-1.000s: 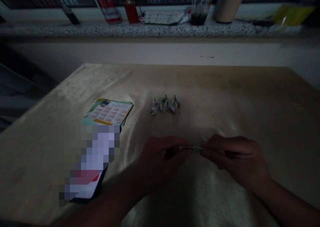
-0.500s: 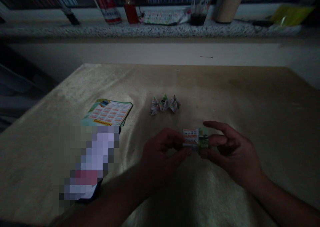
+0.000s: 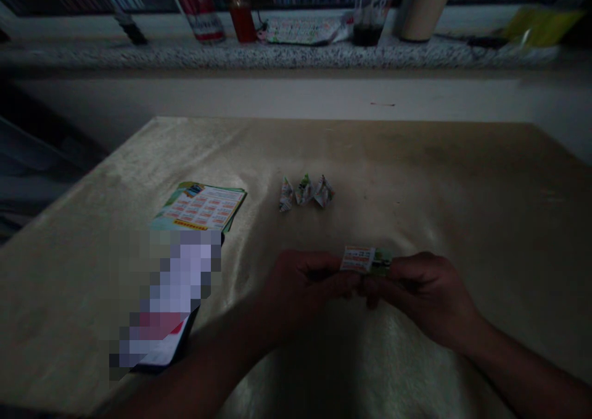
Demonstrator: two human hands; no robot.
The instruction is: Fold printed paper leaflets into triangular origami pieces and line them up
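Note:
A small printed paper strip (image 3: 363, 260), orange-white at one end and green at the other, is pinched from both sides just above the table. My left hand (image 3: 305, 286) grips its left end with closed fingers. My right hand (image 3: 428, 296) grips the green right end, fingers curled in. Three small folded paper pieces (image 3: 305, 192) lie in a row on the table beyond the hands.
A stack of printed leaflets (image 3: 201, 208) lies at the left on the beige table (image 3: 462, 178), with a blurred-out flat object (image 3: 169, 299) in front of it. A stone ledge (image 3: 277, 54) behind carries a red can (image 3: 198, 9), a red jar (image 3: 243, 18), a glass and a roll.
The strip was edge-on between the fingers, then turned face-up and raised; now both hands have dropped slightly and my right fingers have curled closed over its green end.

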